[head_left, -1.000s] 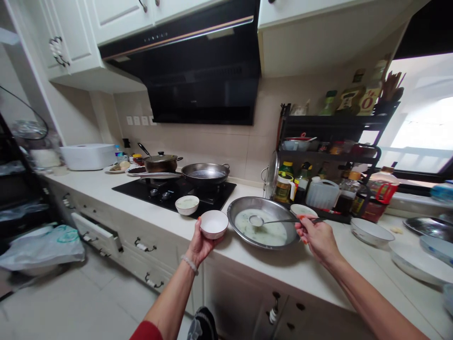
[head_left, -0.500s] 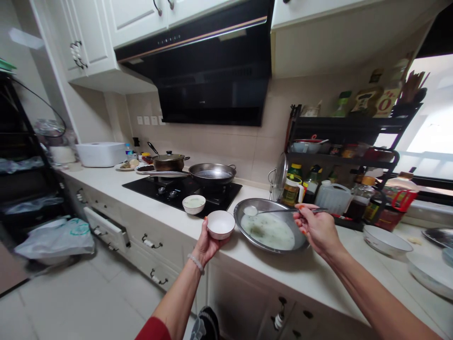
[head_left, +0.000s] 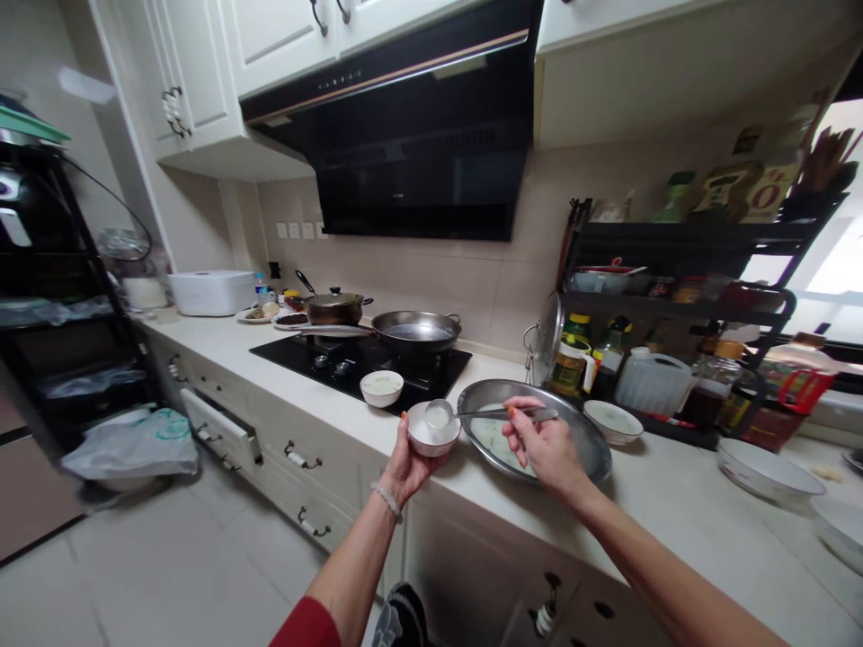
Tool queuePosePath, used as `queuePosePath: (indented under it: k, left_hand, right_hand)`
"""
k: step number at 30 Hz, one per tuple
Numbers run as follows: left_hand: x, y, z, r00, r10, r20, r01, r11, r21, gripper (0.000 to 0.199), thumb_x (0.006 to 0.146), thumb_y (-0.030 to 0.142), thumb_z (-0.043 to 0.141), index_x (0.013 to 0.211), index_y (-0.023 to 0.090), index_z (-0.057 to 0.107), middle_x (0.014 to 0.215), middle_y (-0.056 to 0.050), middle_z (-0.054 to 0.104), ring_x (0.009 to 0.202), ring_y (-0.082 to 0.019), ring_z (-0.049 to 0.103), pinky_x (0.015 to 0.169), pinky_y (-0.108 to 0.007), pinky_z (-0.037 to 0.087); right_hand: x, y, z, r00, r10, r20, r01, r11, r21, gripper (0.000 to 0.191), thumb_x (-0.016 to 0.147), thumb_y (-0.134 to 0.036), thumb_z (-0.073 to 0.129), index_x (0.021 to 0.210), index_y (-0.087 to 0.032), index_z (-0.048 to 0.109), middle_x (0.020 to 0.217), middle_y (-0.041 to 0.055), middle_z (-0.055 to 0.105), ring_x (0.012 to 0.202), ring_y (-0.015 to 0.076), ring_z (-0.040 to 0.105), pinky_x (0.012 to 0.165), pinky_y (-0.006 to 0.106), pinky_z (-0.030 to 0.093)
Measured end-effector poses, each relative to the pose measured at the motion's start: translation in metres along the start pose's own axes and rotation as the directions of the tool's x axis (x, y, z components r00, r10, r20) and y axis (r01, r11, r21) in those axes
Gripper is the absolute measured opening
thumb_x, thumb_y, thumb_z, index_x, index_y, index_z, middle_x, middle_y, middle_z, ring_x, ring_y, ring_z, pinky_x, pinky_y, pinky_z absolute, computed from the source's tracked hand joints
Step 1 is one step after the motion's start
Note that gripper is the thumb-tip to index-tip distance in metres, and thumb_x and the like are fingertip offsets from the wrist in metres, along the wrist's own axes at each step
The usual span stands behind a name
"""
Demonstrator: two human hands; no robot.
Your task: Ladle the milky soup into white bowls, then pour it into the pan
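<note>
My left hand (head_left: pixel 413 467) holds a small white bowl (head_left: pixel 431 442) from below and the side, beside the large metal basin. In my right hand (head_left: pixel 543 445) is the handle of a metal ladle (head_left: pixel 440 414), whose cup sits over the white bowl with pale liquid in it. Under my right wrist stands the metal basin (head_left: pixel 599 449), holding a pale, greenish-flecked soup (head_left: pixel 497 447) that my hand partly covers. A filled small bowl (head_left: pixel 381 388) rests near the front edge of the hob. Another filled bowl (head_left: pixel 612 420) stands to the right of the basin.
A wide steel pan (head_left: pixel 416 334) and a lidded pot (head_left: pixel 335 308) are on the black hob (head_left: pixel 310 360). Bottles crowd a black rack (head_left: pixel 680 301) at the right. Larger white bowls (head_left: pixel 769 469) stand along the right counter. A drawer (head_left: pixel 219 424) juts out at lower left.
My right hand has moved left, carrying the ladle from above the basin to over the white bowl. The view has shifted slightly, and the filled bowl right of the basin now shows.
</note>
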State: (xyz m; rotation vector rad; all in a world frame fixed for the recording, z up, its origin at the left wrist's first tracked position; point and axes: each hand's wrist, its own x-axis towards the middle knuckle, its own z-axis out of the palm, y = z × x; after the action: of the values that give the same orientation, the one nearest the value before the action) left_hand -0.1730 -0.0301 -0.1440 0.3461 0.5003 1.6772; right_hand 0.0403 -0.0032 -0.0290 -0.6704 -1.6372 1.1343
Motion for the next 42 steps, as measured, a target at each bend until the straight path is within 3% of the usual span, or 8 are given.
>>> queuePosePath:
  k: [3, 7, 9, 13, 16, 25, 32, 42]
  left_hand:
    - [0.000, 0.000, 0.001, 1.000, -0.002, 0.000, 0.002, 1.000, -0.006, 0.070, 0.093, 0.062, 0.043, 0.149, 0.020, 0.038, 0.129, -0.020, 0.063, 0.106, -0.035, 0.066, 0.081, -0.047, 0.056]
    - [-0.001, 0.001, 0.002, 1.000, -0.009, -0.015, 0.009, 1.000, -0.008, 0.067, 0.094, 0.060, 0.041, 0.149, 0.020, 0.039, 0.125, -0.018, 0.065, 0.105, -0.034, 0.067, 0.082, -0.047, 0.056]
    - [-0.002, 0.002, 0.003, 1.000, -0.014, -0.016, 0.014, 1.000, -0.002, 0.067, 0.094, 0.060, 0.040, 0.148, 0.020, 0.039, 0.124, -0.019, 0.066, 0.104, -0.034, 0.067, 0.080, -0.046, 0.057]
    - [-0.003, 0.003, 0.003, 1.000, -0.018, -0.022, 0.018, 1.000, 0.007, 0.070, 0.094, 0.062, 0.040, 0.148, 0.018, 0.040, 0.126, -0.020, 0.064, 0.106, -0.034, 0.066, 0.080, -0.045, 0.057]
    - [-0.002, 0.003, 0.001, 1.000, -0.013, -0.019, 0.013, 1.000, 0.009, 0.071, 0.093, 0.063, 0.041, 0.147, 0.018, 0.040, 0.128, -0.020, 0.063, 0.107, -0.034, 0.066, 0.080, -0.047, 0.057]
    - [-0.004, 0.003, 0.002, 1.000, -0.004, -0.025, 0.005, 0.999, 0.054, 0.071, 0.094, 0.062, 0.038, 0.151, 0.019, 0.035, 0.128, -0.021, 0.063, 0.100, -0.035, 0.068, 0.073, -0.045, 0.058]
    - [-0.003, 0.003, 0.000, 0.999, 0.004, -0.038, -0.001, 0.998, 0.059, 0.070, 0.093, 0.063, 0.040, 0.147, 0.019, 0.040, 0.126, -0.019, 0.063, 0.101, -0.034, 0.068, 0.076, -0.046, 0.058]
    - [-0.002, 0.004, 0.000, 0.999, -0.001, -0.048, 0.004, 0.999, 0.047, 0.068, 0.093, 0.063, 0.041, 0.146, 0.020, 0.041, 0.123, -0.018, 0.065, 0.101, -0.033, 0.068, 0.077, -0.047, 0.058]
  right_hand:
    - [-0.013, 0.004, -0.001, 0.977, -0.162, 0.137, 0.182, 0.971, -0.153, 0.029, 0.089, -0.047, 0.058, 0.099, -0.020, 0.064, 0.064, 0.0014, 0.063, 0.043, 0.0124, 0.052, 0.038, 0.024, 0.045]
    - [-0.028, 0.003, -0.009, 0.833, -0.443, 0.331, 0.530, 0.812, -0.245, 0.018, 0.090, -0.030, 0.055, 0.099, -0.024, 0.070, 0.077, 0.0063, 0.070, 0.065, 0.0194, 0.065, 0.064, 0.034, 0.056]
    - [-0.032, 0.001, -0.016, 0.817, -0.478, 0.323, 0.562, 0.786, -0.259, 0.018, 0.090, -0.028, 0.056, 0.100, -0.024, 0.071, 0.080, 0.0072, 0.072, 0.067, 0.0203, 0.066, 0.067, 0.035, 0.057]
    - [-0.028, 0.004, -0.037, 0.949, -0.314, -0.013, 0.300, 0.919, -0.254, 0.025, 0.091, -0.042, 0.058, 0.102, -0.022, 0.067, 0.071, 0.0056, 0.068, 0.052, 0.0161, 0.059, 0.046, 0.027, 0.051]
    - [-0.019, 0.012, -0.058, 0.960, -0.202, -0.197, 0.161, 0.966, -0.204, 0.040, 0.086, -0.057, 0.061, 0.100, -0.020, 0.062, 0.065, 0.0045, 0.065, 0.048, 0.0156, 0.056, 0.037, 0.024, 0.043]
    - [-0.024, 0.048, -0.083, 0.988, -0.149, -0.050, 0.113, 0.893, -0.436, 0.041, 0.087, -0.058, 0.054, 0.096, -0.019, 0.064, 0.061, 0.0035, 0.063, 0.048, 0.0161, 0.056, 0.045, 0.028, 0.046]
    - [-0.018, 0.046, -0.080, 0.958, 0.070, -0.277, -0.111, 0.985, -0.135, 0.056, 0.070, -0.067, 0.066, 0.093, -0.017, 0.059, 0.056, 0.0023, 0.062, 0.037, 0.0126, 0.047, 0.031, 0.024, 0.036]
    - [-0.014, 0.031, -0.088, 0.890, 0.204, -0.408, -0.168, 0.978, 0.122, 0.054, 0.055, -0.053, 0.082, 0.086, -0.015, 0.059, 0.053, 0.0020, 0.061, 0.043, 0.0117, 0.050, 0.030, 0.019, 0.034]
